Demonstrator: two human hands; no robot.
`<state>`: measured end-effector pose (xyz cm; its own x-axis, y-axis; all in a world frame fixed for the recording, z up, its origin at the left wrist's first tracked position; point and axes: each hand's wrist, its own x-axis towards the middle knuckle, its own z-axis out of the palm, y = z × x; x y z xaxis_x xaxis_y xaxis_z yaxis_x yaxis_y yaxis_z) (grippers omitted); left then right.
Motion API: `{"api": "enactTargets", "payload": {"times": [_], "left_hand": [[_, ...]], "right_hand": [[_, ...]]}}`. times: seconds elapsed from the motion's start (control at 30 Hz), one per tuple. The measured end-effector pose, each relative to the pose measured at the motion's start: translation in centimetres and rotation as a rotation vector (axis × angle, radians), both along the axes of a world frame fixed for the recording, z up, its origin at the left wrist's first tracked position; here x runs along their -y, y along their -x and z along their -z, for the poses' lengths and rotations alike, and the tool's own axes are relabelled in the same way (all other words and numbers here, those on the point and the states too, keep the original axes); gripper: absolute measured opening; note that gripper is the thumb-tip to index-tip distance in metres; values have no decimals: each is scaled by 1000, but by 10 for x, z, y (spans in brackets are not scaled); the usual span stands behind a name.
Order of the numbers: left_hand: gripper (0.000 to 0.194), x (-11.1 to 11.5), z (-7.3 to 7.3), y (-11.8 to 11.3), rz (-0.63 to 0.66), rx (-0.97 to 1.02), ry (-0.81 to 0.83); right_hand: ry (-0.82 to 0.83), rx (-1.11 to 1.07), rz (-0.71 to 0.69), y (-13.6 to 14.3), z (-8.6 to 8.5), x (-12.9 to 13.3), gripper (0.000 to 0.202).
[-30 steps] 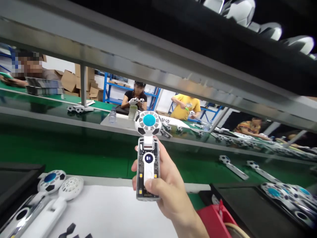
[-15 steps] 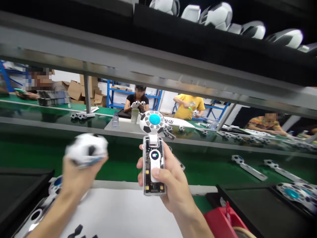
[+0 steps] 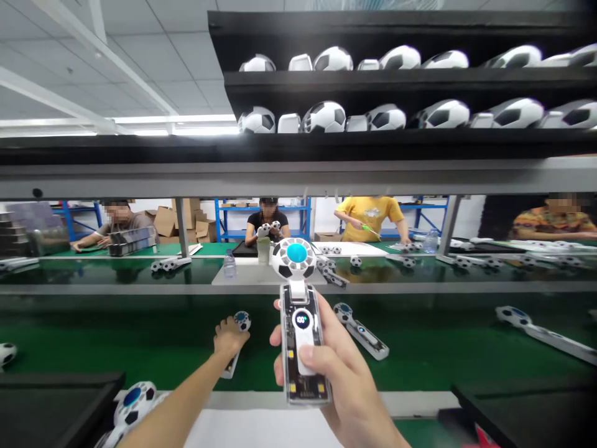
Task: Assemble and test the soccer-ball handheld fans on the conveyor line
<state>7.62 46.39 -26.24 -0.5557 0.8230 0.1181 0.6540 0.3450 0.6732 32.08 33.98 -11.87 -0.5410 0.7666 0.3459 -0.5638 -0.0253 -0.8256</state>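
Observation:
My right hand (image 3: 326, 361) is wrapped round the clear-cased handle of a soccer-ball-patterned device (image 3: 295, 258) with a blue disc, its thumb on the white strip below a small lit display. On the green belt (image 3: 186, 348), my left hand (image 3: 228, 338) is closed over another ball-headed device (image 3: 242, 321), whose handle sticks out below the palm. Just right of my right hand, a similar device (image 3: 368, 339) lies on the belt.
Black shelves (image 3: 396, 138) with ball-patterned parts hang overhead. More devices lie at the lower left (image 3: 135, 404) and on the belt at right (image 3: 550, 333). Black trays (image 3: 56, 404) flank the white work surface (image 3: 261, 429). Several people sit or stand across the line.
My left hand has carried its device forward and down onto the belt. The camera view has tilted up and levelled. My right hand still holds its device upright, now showing a clearer display.

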Motion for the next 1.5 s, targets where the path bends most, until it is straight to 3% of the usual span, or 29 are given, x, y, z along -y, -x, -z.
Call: {"api": "enactTargets", "payload": {"times": [0.07, 0.17, 0.33, 0.43, 0.53, 0.73, 0.9, 1.03, 1.33, 1.5], "left_hand": [[41, 0, 8, 1, -38, -49, 20], [53, 7, 7, 2, -5, -79, -51], [41, 47, -9, 4, 128, 8, -200], [38, 77, -21, 6, 203, 104, -271], [36, 101, -38, 2, 235, 214, -333], [29, 141, -93, -20, 429, 471, -455], [35, 165, -120, -26, 594, 730, -561], [32, 173, -126, -21, 639, 751, -507], [37, 179, -129, -5, 483, 664, -489], [34, 181, -132, 3, 442, 601, -485]], "right_hand": [[4, -5, 34, -1, -3, 3, 82], [-17, -12, 91, 0, -2, 5, 87], [-45, 38, 161, 6, 5, 2, 79], [-26, 84, 58, 11, 10, -2, 77], [-15, 112, -4, 18, 16, -2, 85], [-87, 237, 212, 36, 27, 12, 92], [-43, 268, 37, 54, 40, 21, 89], [13, 209, -1, 61, 48, 22, 88], [-73, 146, -15, 49, 48, 6, 75], [-70, 120, 49, 52, 42, 5, 62]]}}
